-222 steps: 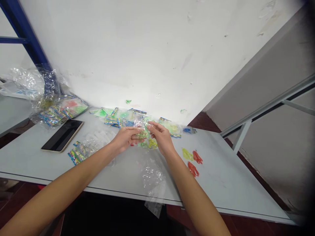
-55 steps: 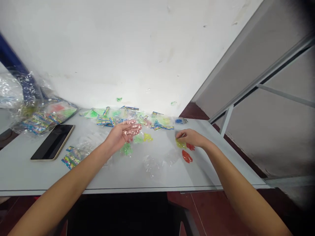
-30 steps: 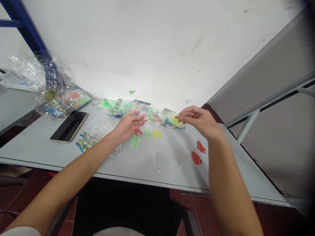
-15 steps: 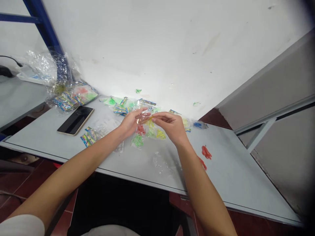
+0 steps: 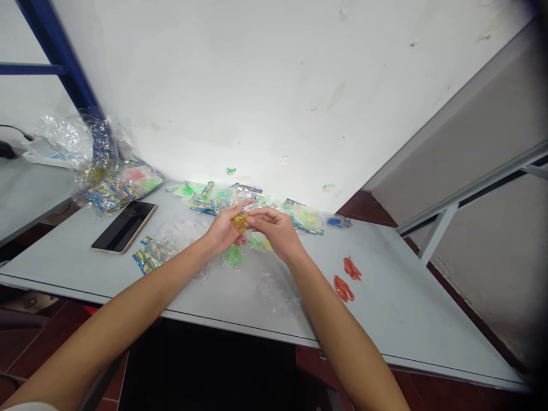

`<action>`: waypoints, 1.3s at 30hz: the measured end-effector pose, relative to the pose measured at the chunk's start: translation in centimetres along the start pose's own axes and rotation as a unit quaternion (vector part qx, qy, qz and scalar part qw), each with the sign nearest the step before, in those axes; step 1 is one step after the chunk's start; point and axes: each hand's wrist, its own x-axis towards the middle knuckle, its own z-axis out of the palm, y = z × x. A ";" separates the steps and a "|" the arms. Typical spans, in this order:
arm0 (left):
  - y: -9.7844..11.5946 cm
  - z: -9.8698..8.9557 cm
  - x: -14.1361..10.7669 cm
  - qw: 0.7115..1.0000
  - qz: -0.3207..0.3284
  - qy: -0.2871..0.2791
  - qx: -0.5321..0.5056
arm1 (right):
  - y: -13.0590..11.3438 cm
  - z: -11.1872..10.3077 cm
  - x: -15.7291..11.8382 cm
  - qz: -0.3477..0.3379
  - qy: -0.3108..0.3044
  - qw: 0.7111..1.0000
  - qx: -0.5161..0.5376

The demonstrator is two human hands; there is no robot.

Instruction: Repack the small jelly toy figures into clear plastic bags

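Observation:
My left hand (image 5: 222,229) holds a small clear plastic bag (image 5: 242,196), its fingers behind the film. With thumb and forefinger my right hand (image 5: 274,231) pinches a yellow, soft-looking piece (image 5: 241,221) at the bag; I cannot make out whether it lies inside. Just below the hands are a green tangled piece (image 5: 233,256) and a partly covered red piece (image 5: 241,240). Behind them lie flat clear packets (image 5: 205,204) with colourful printed strips and green contents.
A phone (image 5: 124,227) lies at the left, near more printed packets (image 5: 107,194) and crumpled clear film (image 5: 68,137). Loose clear wrappers (image 5: 276,294) sit near the front edge. Two red pieces (image 5: 343,288) lie at the right. A white wall (image 5: 257,85) rises behind the table.
My right hand has moved closer to my left, bringing the yellow piece against the bag. The view has shifted slightly, and both red pieces at the right now show fully.

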 end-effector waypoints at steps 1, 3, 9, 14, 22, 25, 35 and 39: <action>-0.1 0.0 0.0 1.000 0.002 -0.001 -0.003 | 0.1 0.1 0.0 -0.001 -0.007 1.000 0.007; -0.3 -0.1 0.1 1.000 -0.001 0.001 -0.001 | 0.2 0.2 0.0 -0.001 -0.020 1.000 0.012; -0.4 -0.2 0.2 0.999 -0.006 -0.002 -0.033 | 0.1 0.5 -0.1 0.001 0.032 0.999 0.011; -0.3 -0.2 0.1 0.999 -0.012 0.000 -0.030 | 0.0 0.4 0.0 0.010 0.107 0.994 -0.022; -0.5 -0.4 0.2 0.999 -0.048 0.020 0.000 | 0.4 -0.1 0.1 -0.007 0.135 0.987 -0.092; -0.6 -0.5 0.3 0.999 -0.028 0.020 -0.010 | 0.4 -0.1 0.1 -0.003 0.135 0.988 -0.080; -0.3 -0.7 0.1 0.998 -0.037 -0.020 0.041 | 0.1 -0.1 -0.1 -0.056 0.186 0.968 -0.162; -0.5 -0.8 0.1 0.997 -0.032 -0.031 0.069 | 0.4 -0.5 0.1 -0.040 0.197 0.968 -0.153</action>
